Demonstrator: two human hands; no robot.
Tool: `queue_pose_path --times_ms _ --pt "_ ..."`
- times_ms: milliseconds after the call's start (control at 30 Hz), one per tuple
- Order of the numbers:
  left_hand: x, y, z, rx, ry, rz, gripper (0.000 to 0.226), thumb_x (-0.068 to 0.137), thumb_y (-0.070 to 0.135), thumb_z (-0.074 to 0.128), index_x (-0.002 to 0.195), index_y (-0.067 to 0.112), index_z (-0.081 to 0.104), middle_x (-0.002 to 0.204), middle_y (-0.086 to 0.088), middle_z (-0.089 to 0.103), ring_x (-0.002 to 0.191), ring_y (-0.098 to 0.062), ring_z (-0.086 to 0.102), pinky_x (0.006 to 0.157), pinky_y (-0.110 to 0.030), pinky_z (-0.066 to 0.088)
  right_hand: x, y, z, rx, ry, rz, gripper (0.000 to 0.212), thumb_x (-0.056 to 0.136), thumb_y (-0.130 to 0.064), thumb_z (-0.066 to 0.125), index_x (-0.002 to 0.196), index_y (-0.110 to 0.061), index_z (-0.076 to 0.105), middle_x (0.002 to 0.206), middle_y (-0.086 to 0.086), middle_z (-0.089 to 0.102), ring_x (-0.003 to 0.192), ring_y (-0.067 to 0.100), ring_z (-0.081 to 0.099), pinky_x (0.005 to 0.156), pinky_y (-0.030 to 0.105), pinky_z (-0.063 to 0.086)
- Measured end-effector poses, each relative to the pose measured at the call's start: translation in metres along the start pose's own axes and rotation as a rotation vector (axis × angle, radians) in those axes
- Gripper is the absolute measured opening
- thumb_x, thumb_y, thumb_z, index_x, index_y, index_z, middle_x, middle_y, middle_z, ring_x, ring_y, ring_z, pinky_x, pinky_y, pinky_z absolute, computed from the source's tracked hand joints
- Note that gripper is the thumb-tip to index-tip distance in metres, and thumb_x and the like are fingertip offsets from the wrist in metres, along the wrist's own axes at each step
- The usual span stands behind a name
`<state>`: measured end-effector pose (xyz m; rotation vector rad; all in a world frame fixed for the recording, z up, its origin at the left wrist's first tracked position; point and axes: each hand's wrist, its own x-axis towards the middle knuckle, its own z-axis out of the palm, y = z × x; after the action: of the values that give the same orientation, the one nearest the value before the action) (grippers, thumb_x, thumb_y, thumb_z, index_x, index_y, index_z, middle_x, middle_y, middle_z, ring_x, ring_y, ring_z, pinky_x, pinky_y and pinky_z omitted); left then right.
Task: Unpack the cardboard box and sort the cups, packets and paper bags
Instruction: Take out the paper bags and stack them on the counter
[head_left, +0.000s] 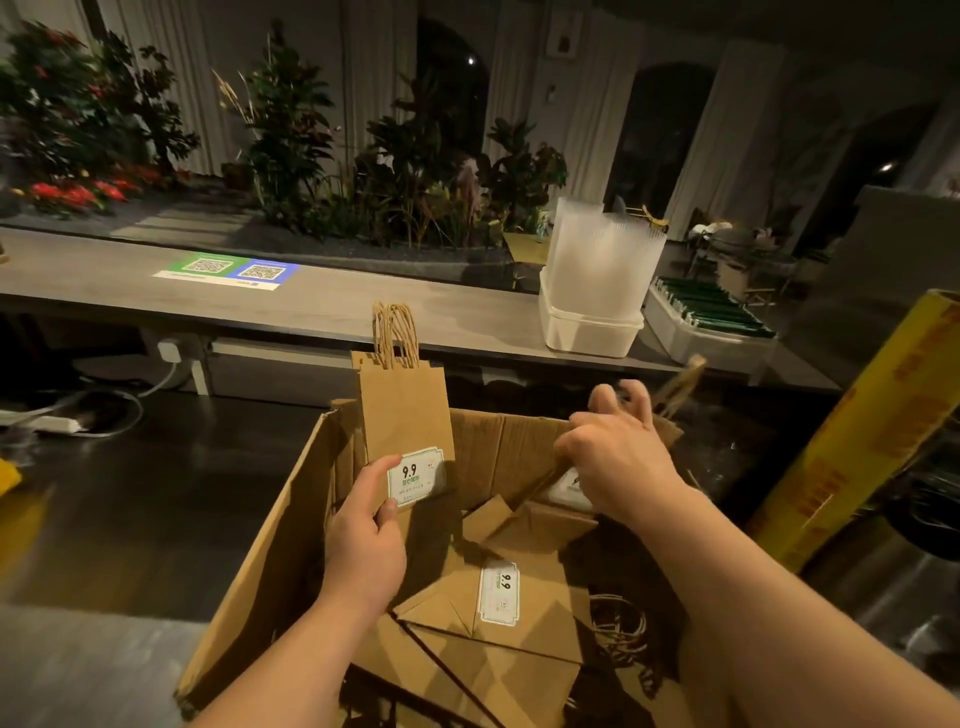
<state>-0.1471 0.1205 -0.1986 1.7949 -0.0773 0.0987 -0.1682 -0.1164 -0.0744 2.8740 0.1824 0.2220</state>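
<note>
Kraft paper bags (402, 410), a flat bunch with twisted handles up, stand upright over the ten o'clock part of the open cardboard box (270, 519). The left hand (363, 540) grips them at their bottom edge, thumb pressed on the white "9.9" label and fingers curled behind. This probably keeps the bunch squared and clear of the box so more can be added.

The right hand (618, 457) hangs over the box's two o'clock corner, fingers curled and blurred. A brown bag with handles shows just behind it, but I cannot tell whether the hand has hold of it.

More loose bags (498, 613) lie jumbled flat in the bottom of the box, so the unpacking looks well short of done.

On the counter (363, 306) beyond, at one o'clock, clear plastic cups (602, 254) stand stacked in a white tub (587, 332). Just beside them, at two o'clock, a tray (680, 338) holds what look like green packets (717, 312). Those seem already sorted. A yellow roll (857, 441) leans at three o'clock, near the box.
</note>
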Motion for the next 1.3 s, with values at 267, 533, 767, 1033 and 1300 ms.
queue_pose_path --times_ms 267,533,767,1033,1300 --pt "-0.009 0.001 0.004 -0.001 -0.197 0.030 0.037 0.106 0.016 0.048 0.124 0.048 0.051 0.122 0.024 0.056 0.117 -0.003 0.055 0.102 -0.032 0.051 0.018 -0.050 0.001 0.011 0.141 -0.424 0.017 0.094 -0.029 0.069 0.111 -0.030 0.072 0.100 -0.010 0.064 0.111 0.018 0.045 0.112 0.042 0.027" --pt "-0.007 0.001 0.008 0.068 -0.181 -0.044 0.066 0.095 0.000 0.062 0.115 0.060 0.042 0.117 0.021 0.055 0.122 -0.011 0.054 0.111 -0.039 0.044 0.046 -0.080 0.017 0.098 0.402 -0.421 0.024 0.090 -0.027 0.072 0.112 -0.021 0.064 0.119 0.002 0.065 0.122 0.026 0.051 0.115 0.046 0.034" --pt "-0.002 -0.005 -0.002 0.113 0.022 0.120 0.092 0.100 0.009 0.058 0.134 0.080 0.009 0.134 0.010 0.051 0.111 -0.019 0.064 0.085 -0.043 0.062 0.015 -0.036 0.084 0.646 0.394 0.130 0.022 0.097 -0.026 0.063 0.118 -0.021 0.062 0.109 -0.006 0.060 0.104 0.014 0.055 0.093 0.034 0.053" --pt "0.004 -0.016 0.003 0.181 0.103 0.223 0.037 0.100 0.009 0.058 0.122 0.039 0.058 0.130 0.012 0.059 0.129 -0.017 0.057 0.089 -0.037 0.062 -0.013 -0.019 0.191 0.482 -0.614 0.379 0.087 0.087 -0.043 0.076 0.158 -0.027 0.029 0.155 0.000 0.041 0.146 0.027 0.034 0.121 0.052 0.028" --pt "0.005 -0.013 0.005 0.235 0.126 0.213 0.035 0.102 0.008 0.054 0.117 0.038 0.060 0.124 0.014 0.055 0.123 -0.008 0.050 0.082 -0.012 0.051 -0.007 -0.018 0.171 0.616 -0.401 0.435 0.045 0.086 -0.026 0.079 0.127 -0.032 0.062 0.125 -0.004 0.052 0.111 0.018 0.057 0.101 0.038 0.052"
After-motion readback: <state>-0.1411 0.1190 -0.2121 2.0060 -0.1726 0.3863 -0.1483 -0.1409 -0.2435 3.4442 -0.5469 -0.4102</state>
